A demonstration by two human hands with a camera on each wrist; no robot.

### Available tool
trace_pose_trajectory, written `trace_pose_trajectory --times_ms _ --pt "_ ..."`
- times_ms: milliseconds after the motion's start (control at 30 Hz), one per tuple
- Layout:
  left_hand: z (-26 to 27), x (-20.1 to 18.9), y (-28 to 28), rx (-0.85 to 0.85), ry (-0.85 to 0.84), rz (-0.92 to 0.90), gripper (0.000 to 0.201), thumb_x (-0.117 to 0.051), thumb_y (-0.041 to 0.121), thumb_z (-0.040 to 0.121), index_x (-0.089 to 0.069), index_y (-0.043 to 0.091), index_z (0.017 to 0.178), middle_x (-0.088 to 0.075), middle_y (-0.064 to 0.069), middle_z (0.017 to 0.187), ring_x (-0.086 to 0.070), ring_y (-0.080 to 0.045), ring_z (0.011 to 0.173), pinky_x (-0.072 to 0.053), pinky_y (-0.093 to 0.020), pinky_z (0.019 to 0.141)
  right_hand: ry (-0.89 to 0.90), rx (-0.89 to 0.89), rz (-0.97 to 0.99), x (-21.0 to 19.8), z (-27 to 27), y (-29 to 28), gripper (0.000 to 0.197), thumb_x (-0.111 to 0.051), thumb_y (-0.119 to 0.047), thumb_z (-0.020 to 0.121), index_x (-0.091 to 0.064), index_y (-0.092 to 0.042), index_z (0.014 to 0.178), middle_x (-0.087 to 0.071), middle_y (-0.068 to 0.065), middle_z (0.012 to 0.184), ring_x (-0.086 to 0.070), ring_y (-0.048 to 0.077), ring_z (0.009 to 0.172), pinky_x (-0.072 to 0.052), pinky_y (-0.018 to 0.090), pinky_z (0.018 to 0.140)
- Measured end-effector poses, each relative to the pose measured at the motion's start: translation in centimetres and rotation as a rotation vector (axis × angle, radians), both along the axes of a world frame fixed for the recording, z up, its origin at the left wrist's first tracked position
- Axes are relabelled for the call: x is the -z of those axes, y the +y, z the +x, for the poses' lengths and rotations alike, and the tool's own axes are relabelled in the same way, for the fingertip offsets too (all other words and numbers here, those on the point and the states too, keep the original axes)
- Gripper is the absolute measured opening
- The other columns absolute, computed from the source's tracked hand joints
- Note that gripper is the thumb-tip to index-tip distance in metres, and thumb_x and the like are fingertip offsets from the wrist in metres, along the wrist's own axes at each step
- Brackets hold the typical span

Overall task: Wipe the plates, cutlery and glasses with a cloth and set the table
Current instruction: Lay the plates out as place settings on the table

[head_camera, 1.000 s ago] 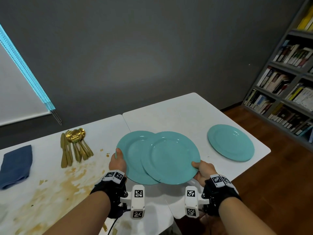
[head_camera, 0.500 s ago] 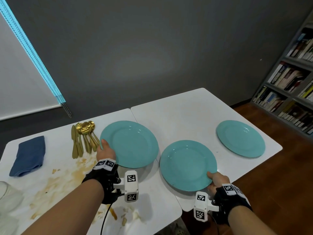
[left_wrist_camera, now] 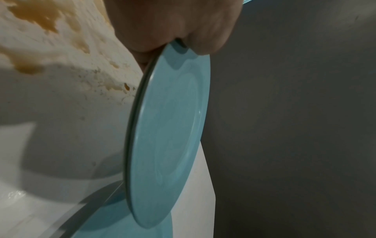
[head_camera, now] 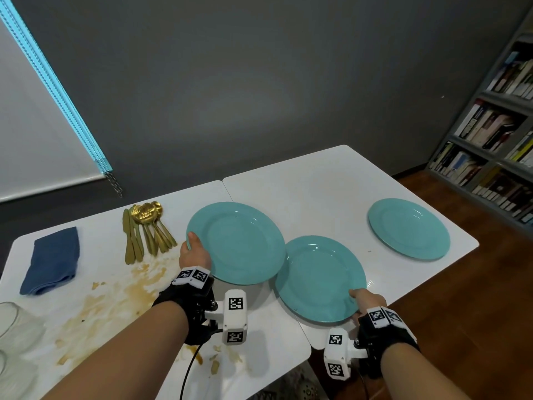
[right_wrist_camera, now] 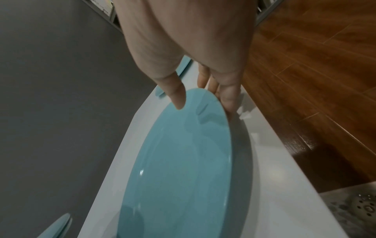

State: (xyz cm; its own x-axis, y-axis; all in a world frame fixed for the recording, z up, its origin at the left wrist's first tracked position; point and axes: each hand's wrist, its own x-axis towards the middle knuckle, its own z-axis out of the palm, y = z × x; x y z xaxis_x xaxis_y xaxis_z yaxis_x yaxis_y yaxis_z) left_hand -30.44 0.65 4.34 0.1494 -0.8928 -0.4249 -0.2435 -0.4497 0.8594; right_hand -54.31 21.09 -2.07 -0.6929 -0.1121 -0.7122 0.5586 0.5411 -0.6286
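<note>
- Right hand (head_camera: 367, 301): at the table's near edge, close to the right-hand corner; your thumb lies on top of the rim and your fingers (right_wrist_camera: 227, 96) run beneath it, so you are pinching the near plate (head_camera: 320, 280). The right wrist view shows a shadow and a gap under the rim on the hand's side, so I judge that edge not yet down. Lower it flat, then slide the fingers out sideways instead of dropping it
- Near plate: over the right-hand table (head_camera: 317, 180), inside its near edge; its left rim sits under or against the left plate (head_camera: 236, 242), and which it is cannot be told from here. Part the two before you let go, so that neither chips
- Left hand (head_camera: 194, 254): over the join between the two tables; thumb on top of the rim, fingers curled beneath, gripping the left plate, which the left wrist view shows raised off the surface
- Brown spill (head_camera: 115, 298): spread over the left table (head_camera: 95, 226) toward its near edge, just beside your left hand. Set the left plate down on clean surface, away from it
- Glasses (head_camera: 14, 321): at the near-left edge, apart from both hands
- Blue cloth (head_camera: 52, 259): folded, near the left edge
- Gold cutlery (head_camera: 145, 232): bunched toward the far edge of the left table, just left of the left plate
- Third plate (head_camera: 408, 228): lying flat near the far-right corner, well apart from both hands
</note>
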Motion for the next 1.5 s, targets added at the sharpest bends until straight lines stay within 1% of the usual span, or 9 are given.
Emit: trace_pose_trajectory --times_ms 300,533,667,900,1033,1167,1300,1367,1500 --pt "-0.6 0.1 0.2 0.013 -0.009 -0.01 0.059 -0.024 0.047 0.1 -0.032 0.01 0.145 -0.036 -0.019 0.148 -0.036 -0.037 0.134 -0.029 -0.041 0.109 0.041 -0.1 -0.002 0.7 -0.5 -0.3 0.046 -0.069 -0.006 0.073 -0.057 0.007 0.115 -0.064 0.019 0.098 -0.065 0.038 0.092 -0.052 0.049 0.09" --pt "-0.9 0.0 0.3 0.033 0.003 -0.007 0.06 -0.024 0.048 0.1 -0.032 0.01 0.145 -0.037 -0.019 0.147 -0.037 -0.037 0.134 -0.03 -0.042 0.111 0.155 -0.275 0.09 -2.1 -1.0 -1.6 0.037 -0.061 -0.007 0.085 -0.054 0.006 0.119 -0.058 0.015 0.101 -0.052 0.028 0.086 -0.041 0.031 0.075" --pt "-1.1 -0.6 0.2 0.051 0.011 -0.003 0.059 -0.023 0.047 0.1 -0.031 0.009 0.145 -0.036 -0.019 0.148 -0.037 -0.036 0.134 -0.03 -0.041 0.11 0.287 -0.426 0.117 -4.5 -0.6 -3.6 0.034 -0.057 -0.014 0.088 -0.059 0.001 0.118 -0.061 0.017 0.121 -0.057 0.028 0.097 -0.044 0.024 0.072" --pt "-1.9 -1.9 -0.6 0.092 0.087 -0.009 0.059 -0.024 0.046 0.1 -0.034 0.009 0.144 -0.04 -0.018 0.145 -0.04 -0.036 0.131 -0.033 -0.04 0.108 0.359 -0.337 -0.081 -8.5 -0.5 -7.8 0.034 -0.062 -0.013 0.083 -0.062 -0.015 0.117 -0.059 0.007 0.124 -0.055 0.028 0.114 -0.046 0.041 0.101" --pt "-3.5 -1.9 -1.5 0.112 0.092 -0.012 0.06 -0.023 0.049 0.099 -0.038 0.009 0.142 -0.04 -0.019 0.145 -0.039 -0.036 0.131 -0.031 -0.044 0.111 0.325 -0.419 -0.139 -10.0 -0.6 -9.9 0.035 -0.061 -0.015 0.087 -0.058 -0.01 0.122 -0.055 0.006 0.11 -0.055 0.024 0.094 -0.052 0.039 0.09" --pt "-6.0 -2.3 -2.4 0.134 0.108 -0.014 0.058 -0.022 0.045 0.101 -0.039 0.006 0.141 -0.041 -0.018 0.144 -0.041 -0.034 0.13 -0.032 -0.04 0.11 0.26 -0.511 -0.12 -10.7 -1.9 -11.7 0.042 -0.062 -0.016 0.087 -0.054 -0.006 0.127 -0.057 0.012 0.121 -0.057 0.03 0.103 -0.053 0.034 0.073" --pt "-8.7 -2.3 -3.5 0.141 0.124 -0.008 0.059 -0.024 0.046 0.1 -0.042 0.006 0.138 -0.043 -0.017 0.143 -0.043 -0.034 0.128 -0.034 -0.041 0.11 0.233 -0.53 -0.137 -11.0 -4.6 -13.2 0.008 -0.061 -0.013 0.087 -0.065 -0.006 0.086 -0.064 0.02 0.112 -0.062 0.036 0.103 -0.056 0.037 0.077" --pt "-10.0 -2.2 -4.4 0.12 0.156 -0.013 0.061 -0.025 0.049 0.099 -0.043 0.006 0.137 -0.044 -0.017 0.142 -0.044 -0.035 0.127 -0.035 -0.045 0.109 0.224 -0.532 -0.149 -11.4 -6.0 -13.9 0.015 -0.06 -0.011 0.088 -0.061 -0.01 0.073 -0.064 0.021 0.109 -0.062 0.035 0.098 -0.055 0.039 0.081" --pt "-12.5 -1.6 -6.2 0.113 0.173 -0.008 0.061 -0.025 0.05 0.098 -0.045 0.006 0.136 -0.045 -0.017 0.141 -0.045 -0.035 0.127 -0.036 -0.046 0.108 0.201 -0.555 -0.149 -12.4 -8.6 -15.6 0.019 -0.054 -0.004 0.091 -0.062 0.01 0.101 -0.059 0.019 0.098 -0.057 0.03 0.087 -0.053 0.043 0.082"
